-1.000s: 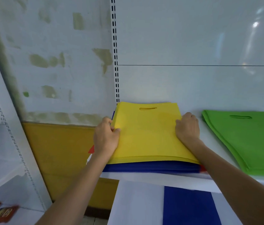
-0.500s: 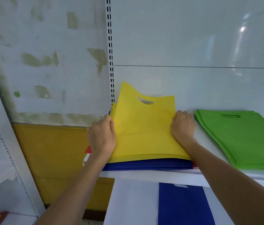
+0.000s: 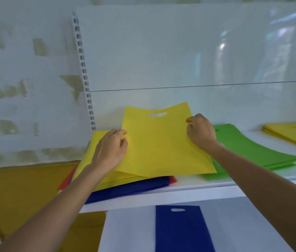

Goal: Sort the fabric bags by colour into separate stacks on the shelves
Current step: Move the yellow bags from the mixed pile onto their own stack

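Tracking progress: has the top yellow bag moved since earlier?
Yes. The yellow bag has lifted and shifted right, away from the slotted upright, toward the green stack.

Top yellow bag [image 3: 161, 142] now lifted off its stack [image 3: 87, 157], shifted right

Your red bags [image 3: 173, 179] show only corners under the yellow bags [image 3: 92, 144]; your far yellow stack [image 3: 292, 135] runs off the right edge.

Head view, down toward near shelf [image 3: 189, 190]
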`<state>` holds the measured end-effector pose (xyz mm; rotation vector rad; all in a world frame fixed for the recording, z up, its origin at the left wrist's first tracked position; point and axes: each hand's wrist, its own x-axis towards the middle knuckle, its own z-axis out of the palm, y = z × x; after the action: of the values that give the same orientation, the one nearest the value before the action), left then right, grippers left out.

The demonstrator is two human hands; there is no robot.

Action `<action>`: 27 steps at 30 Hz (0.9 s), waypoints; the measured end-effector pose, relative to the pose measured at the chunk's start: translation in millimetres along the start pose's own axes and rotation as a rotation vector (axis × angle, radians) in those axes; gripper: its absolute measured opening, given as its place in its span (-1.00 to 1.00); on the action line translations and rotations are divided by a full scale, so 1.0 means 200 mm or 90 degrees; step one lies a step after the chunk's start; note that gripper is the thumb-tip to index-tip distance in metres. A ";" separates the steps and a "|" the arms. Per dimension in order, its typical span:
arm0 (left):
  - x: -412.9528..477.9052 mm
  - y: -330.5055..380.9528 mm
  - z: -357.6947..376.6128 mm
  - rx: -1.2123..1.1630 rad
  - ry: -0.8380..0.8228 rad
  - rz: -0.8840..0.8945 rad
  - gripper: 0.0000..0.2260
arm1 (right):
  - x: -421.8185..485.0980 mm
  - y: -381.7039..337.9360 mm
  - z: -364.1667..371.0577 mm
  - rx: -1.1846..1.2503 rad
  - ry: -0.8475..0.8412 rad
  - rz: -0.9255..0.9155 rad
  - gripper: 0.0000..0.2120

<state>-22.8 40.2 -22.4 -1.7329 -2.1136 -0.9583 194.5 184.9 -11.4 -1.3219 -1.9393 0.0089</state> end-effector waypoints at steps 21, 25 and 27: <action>-0.42 2.48 1.16 -0.347 -0.282 0.320 -0.62 | -0.87 2.12 -1.83 -0.194 0.183 0.374 -0.63; -0.43 2.70 1.30 -0.367 -0.302 0.352 -0.63 | -0.90 2.33 -1.91 -0.206 0.198 0.409 -0.63; -0.38 2.78 1.37 -0.360 -0.310 0.363 -0.63 | -0.87 2.43 -1.90 -0.208 0.193 0.426 -0.62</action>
<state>578.0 194.8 -88.1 -2.8830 -1.4511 -1.0919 831.6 119.1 -44.5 -2.0073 -1.2118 -0.1744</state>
